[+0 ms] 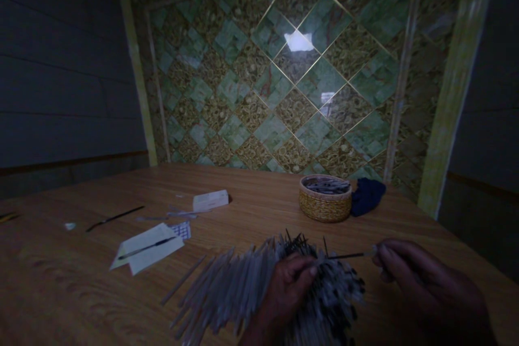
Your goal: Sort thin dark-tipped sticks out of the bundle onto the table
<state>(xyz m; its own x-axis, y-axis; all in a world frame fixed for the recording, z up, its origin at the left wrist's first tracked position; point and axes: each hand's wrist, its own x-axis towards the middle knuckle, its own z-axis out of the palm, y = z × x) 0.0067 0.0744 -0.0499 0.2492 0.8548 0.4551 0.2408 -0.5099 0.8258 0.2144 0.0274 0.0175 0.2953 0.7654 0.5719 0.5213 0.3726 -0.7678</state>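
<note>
My left hand (284,294) grips a thick bundle of thin grey sticks with dark tips (239,286), fanned out low over the wooden table (81,292). My right hand (425,286) pinches one single stick (348,255) by its end, its dark tip pointing left into the bundle's dark tips. A round woven basket (325,205) with several dark sticks in it stands behind the hands. One loose stick (182,280) lies on the table to the left of the bundle.
A dark blue cloth (367,195) lies against the basket's right side. Folded white papers (146,247) with a dark stick on them, a small white box (211,200) and another dark stick (114,218) lie at left. A green tiled wall (284,75) stands behind.
</note>
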